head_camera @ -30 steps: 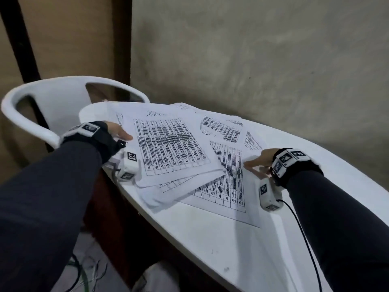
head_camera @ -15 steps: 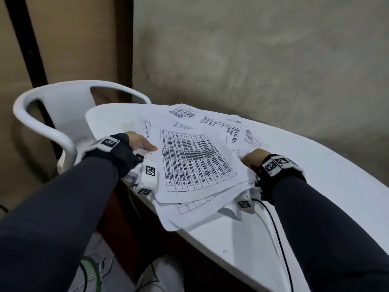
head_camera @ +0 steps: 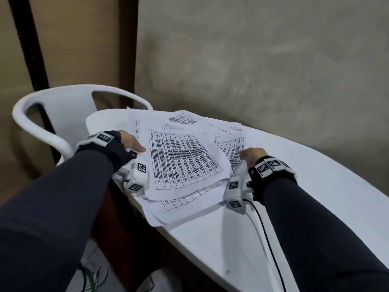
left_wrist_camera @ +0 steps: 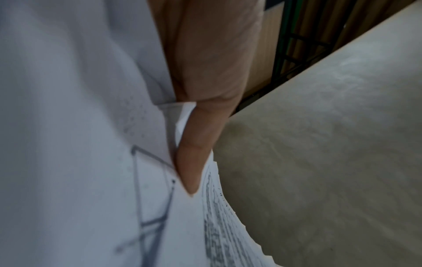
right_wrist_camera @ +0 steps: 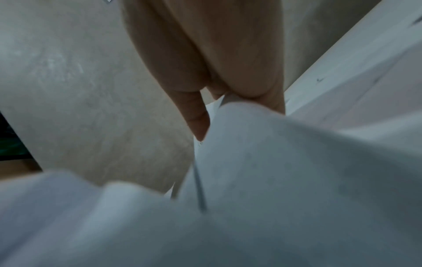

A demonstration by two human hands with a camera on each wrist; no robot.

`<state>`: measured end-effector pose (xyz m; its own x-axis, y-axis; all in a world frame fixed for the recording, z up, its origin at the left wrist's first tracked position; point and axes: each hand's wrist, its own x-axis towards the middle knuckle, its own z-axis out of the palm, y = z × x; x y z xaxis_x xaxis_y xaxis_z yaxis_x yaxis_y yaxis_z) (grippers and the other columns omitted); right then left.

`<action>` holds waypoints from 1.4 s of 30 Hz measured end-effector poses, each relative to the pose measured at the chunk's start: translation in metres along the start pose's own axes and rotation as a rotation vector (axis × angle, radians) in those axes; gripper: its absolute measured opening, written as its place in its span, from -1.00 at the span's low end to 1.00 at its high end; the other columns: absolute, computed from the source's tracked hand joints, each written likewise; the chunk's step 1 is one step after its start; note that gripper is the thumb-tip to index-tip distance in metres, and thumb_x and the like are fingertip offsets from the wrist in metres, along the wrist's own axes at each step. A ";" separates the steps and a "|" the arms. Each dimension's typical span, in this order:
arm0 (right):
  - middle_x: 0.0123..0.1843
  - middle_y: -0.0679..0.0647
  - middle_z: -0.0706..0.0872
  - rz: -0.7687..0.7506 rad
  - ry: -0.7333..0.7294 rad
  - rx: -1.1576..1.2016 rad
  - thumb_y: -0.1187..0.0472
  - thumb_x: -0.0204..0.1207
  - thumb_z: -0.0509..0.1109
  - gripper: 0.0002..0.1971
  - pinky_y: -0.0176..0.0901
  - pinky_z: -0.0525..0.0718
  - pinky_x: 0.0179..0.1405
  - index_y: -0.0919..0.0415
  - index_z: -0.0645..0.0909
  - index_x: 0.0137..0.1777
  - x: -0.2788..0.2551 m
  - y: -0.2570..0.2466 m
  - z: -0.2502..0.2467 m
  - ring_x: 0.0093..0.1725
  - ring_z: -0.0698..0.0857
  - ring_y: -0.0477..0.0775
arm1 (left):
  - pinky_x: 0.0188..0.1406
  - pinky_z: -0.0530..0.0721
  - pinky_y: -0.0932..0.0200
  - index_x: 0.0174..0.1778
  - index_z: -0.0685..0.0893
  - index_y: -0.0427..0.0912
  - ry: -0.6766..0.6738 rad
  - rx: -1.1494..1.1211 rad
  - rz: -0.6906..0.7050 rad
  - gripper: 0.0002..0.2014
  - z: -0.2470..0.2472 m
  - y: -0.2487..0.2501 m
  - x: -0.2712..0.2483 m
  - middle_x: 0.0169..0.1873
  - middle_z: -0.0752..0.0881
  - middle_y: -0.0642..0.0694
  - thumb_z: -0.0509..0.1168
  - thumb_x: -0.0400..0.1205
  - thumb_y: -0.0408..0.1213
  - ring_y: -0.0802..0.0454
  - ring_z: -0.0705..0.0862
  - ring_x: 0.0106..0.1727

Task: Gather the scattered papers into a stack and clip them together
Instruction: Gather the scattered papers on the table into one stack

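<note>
Papers [head_camera: 181,163], thin printed white sheets, are lying in a loose uneven pile on the white table [head_camera: 315,186]. Left hand [head_camera: 130,142] is pinching the pile's left edge, thumb on top. Right hand [head_camera: 252,154] is gripping the right edge; its fingers are mostly hidden under sheets. Wrist views are blurring.

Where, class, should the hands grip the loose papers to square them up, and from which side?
Grip the papers at their two opposite side edges, left hand from the left, right hand from the right. The sheets lie fanned and overlapping, so inward pressure probably aligns them.
</note>
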<state>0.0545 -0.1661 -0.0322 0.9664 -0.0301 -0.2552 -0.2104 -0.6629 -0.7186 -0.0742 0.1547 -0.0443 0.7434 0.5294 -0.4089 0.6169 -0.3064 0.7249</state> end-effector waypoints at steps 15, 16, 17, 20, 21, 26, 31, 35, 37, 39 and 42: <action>-0.01 0.25 0.77 -0.128 0.274 0.198 0.42 0.21 0.57 -0.64 -0.01 0.69 0.14 0.36 0.69 0.04 -0.006 0.003 -0.038 -0.01 0.75 0.24 | -0.38 0.48 0.29 0.16 0.64 -0.34 -0.099 -0.023 0.056 -0.64 0.004 -0.005 0.004 -0.20 0.67 -0.12 0.45 0.49 -0.26 -0.02 0.57 -0.30; 0.06 0.28 0.76 -0.178 0.300 0.167 0.46 0.26 0.52 -0.62 0.02 0.68 0.19 0.36 0.67 0.12 -0.008 -0.003 -0.045 0.08 0.74 0.28 | -0.37 0.48 0.29 0.16 0.63 -0.32 -0.095 -0.032 0.050 -0.64 0.005 -0.006 0.007 -0.22 0.67 -0.10 0.46 0.49 -0.27 0.01 0.57 -0.32; 0.13 0.31 0.73 -0.216 0.330 0.114 0.49 0.33 0.48 -0.58 0.02 0.66 0.22 0.37 0.62 0.22 -0.012 -0.011 -0.050 0.17 0.71 0.29 | -0.35 0.49 0.29 0.19 0.63 -0.32 -0.101 -0.045 0.047 -0.61 0.004 -0.008 0.009 -0.17 0.69 -0.11 0.47 0.48 -0.28 0.01 0.58 -0.30; 0.28 0.34 0.66 -0.336 0.330 0.031 0.53 0.43 0.39 -0.51 0.08 0.59 0.33 0.38 0.49 0.39 -0.023 -0.037 -0.071 0.30 0.63 0.33 | -0.18 0.58 0.21 0.23 0.63 -0.34 -0.105 -0.093 0.044 -0.56 0.004 -0.012 0.014 0.08 0.71 -0.16 0.49 0.45 -0.31 -0.05 0.64 -0.20; 0.28 0.34 0.67 -0.394 0.347 0.038 0.52 0.43 0.39 -0.51 0.15 0.59 0.34 0.36 0.49 0.38 -0.028 -0.044 -0.077 0.30 0.63 0.33 | -0.13 0.59 0.19 0.25 0.63 -0.35 -0.107 -0.109 0.040 -0.54 0.005 -0.013 0.013 0.10 0.72 -0.17 0.49 0.44 -0.32 -0.06 0.65 -0.19; 0.06 0.05 0.68 -0.657 0.425 0.295 0.56 0.45 0.34 -0.53 -0.43 0.70 -0.20 0.28 0.50 0.35 -0.057 -0.077 -0.107 -0.16 0.72 -0.12 | -0.60 0.63 0.38 0.26 0.62 -0.37 -0.119 -0.123 0.048 -0.58 0.006 -0.011 0.002 -0.11 0.70 -0.15 0.45 0.48 -0.36 0.01 0.60 -0.35; -0.01 0.14 0.70 -0.759 0.200 0.880 0.60 0.45 0.32 -0.68 -0.09 0.78 -0.02 0.21 0.43 0.04 -0.076 -0.093 -0.126 -0.13 0.80 -0.04 | -0.70 0.61 0.39 0.22 0.58 -0.39 -0.084 -0.117 0.036 -0.63 0.008 -0.009 -0.003 -0.21 0.66 -0.17 0.42 0.54 -0.32 -0.03 0.67 -0.50; -0.02 0.18 0.82 -0.546 -0.205 1.056 0.36 0.37 0.44 -0.73 0.04 0.77 0.04 0.31 0.61 0.08 -0.068 -0.085 -0.113 0.00 0.82 0.11 | -0.21 0.72 0.28 0.26 0.60 -0.46 -0.125 -0.095 0.068 -0.61 0.009 -0.008 0.002 -0.04 0.82 -0.27 0.40 0.54 -0.38 -0.17 0.65 -0.02; -0.11 0.11 0.83 -0.456 -0.304 0.970 0.29 0.55 0.28 -0.77 -0.02 0.80 -0.08 0.32 0.61 0.16 -0.062 -0.077 -0.090 -0.12 0.83 0.04 | -0.70 0.55 0.44 0.07 0.62 -0.45 -0.134 -0.131 0.047 -0.77 0.009 -0.009 -0.001 -0.48 0.78 -0.20 0.39 0.54 -0.44 -0.07 0.57 -0.37; -0.06 0.12 0.80 -0.360 -0.326 0.817 0.30 0.55 0.27 -0.65 -0.05 0.81 -0.17 0.39 0.55 0.32 -0.056 -0.066 -0.060 -0.15 0.82 0.03 | -0.76 0.45 0.43 -0.28 0.57 -0.41 -0.090 -0.135 0.017 -0.83 0.009 -0.010 -0.004 -0.57 0.67 -0.18 0.40 0.55 -0.41 -0.02 0.52 -0.57; 0.09 0.25 0.75 -0.255 -0.232 0.612 0.47 0.54 0.30 -0.72 0.02 0.81 -0.09 0.39 0.56 0.25 -0.036 -0.044 -0.023 -0.14 0.81 0.13 | -0.68 0.47 0.41 -0.31 0.56 -0.38 -0.046 -0.087 0.038 -0.74 0.009 -0.007 -0.008 -0.51 0.63 -0.15 0.41 0.55 -0.26 -0.04 0.55 -0.52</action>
<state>0.0320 -0.1530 0.0238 0.9544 0.2763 -0.1129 -0.0925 -0.0857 -0.9920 -0.0822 0.1453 -0.0511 0.7780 0.4814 -0.4037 0.5649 -0.2549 0.7848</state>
